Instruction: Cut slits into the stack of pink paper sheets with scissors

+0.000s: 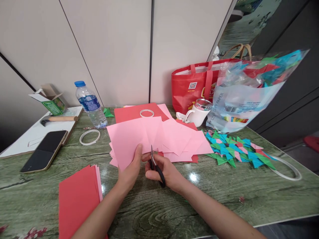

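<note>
Left hand [130, 170] is closed in a pinch on the near edge of a pink sheet [127, 137], thumb on top, at the middle of the worktop [139, 212]; a firm grip and taut paper would help. Scissors [160, 176] show across its near right part; whether they bite cannot be told. Right hand [170, 174] curls round their handles; steady strokes, clear of the left thumb, seem best. Farther right, the loose pink pieces [178, 137] want keeping off the blades.
</note>
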`<state>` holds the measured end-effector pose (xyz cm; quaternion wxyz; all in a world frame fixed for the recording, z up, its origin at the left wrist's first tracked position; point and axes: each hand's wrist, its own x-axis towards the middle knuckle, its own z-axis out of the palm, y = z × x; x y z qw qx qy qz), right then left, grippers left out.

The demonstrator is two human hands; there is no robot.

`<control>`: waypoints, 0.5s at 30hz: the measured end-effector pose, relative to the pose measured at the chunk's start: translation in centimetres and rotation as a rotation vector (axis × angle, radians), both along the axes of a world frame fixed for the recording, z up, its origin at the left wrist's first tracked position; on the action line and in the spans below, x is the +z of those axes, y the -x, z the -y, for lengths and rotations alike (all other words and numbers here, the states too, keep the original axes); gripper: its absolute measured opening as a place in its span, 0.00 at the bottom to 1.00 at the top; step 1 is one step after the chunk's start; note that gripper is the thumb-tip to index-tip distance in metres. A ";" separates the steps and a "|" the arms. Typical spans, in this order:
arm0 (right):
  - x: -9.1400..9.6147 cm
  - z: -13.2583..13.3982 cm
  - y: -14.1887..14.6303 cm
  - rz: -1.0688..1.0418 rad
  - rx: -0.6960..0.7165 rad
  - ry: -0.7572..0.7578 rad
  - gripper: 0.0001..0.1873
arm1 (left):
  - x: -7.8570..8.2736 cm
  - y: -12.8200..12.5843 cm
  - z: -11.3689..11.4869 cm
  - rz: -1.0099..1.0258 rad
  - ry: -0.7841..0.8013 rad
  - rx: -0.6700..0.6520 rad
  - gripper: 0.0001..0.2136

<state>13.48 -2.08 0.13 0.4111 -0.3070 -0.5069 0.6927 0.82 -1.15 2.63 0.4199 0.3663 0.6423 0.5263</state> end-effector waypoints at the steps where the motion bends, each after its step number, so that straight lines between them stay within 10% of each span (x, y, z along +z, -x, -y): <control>1: 0.0 0.0 0.0 -0.001 0.000 0.001 0.23 | -0.1 0.0 0.0 -0.014 -0.001 0.002 0.19; 15: -0.1 0.0 0.3 -0.004 -0.027 -0.023 0.20 | -0.4 -0.1 0.0 -0.033 0.045 -0.115 0.18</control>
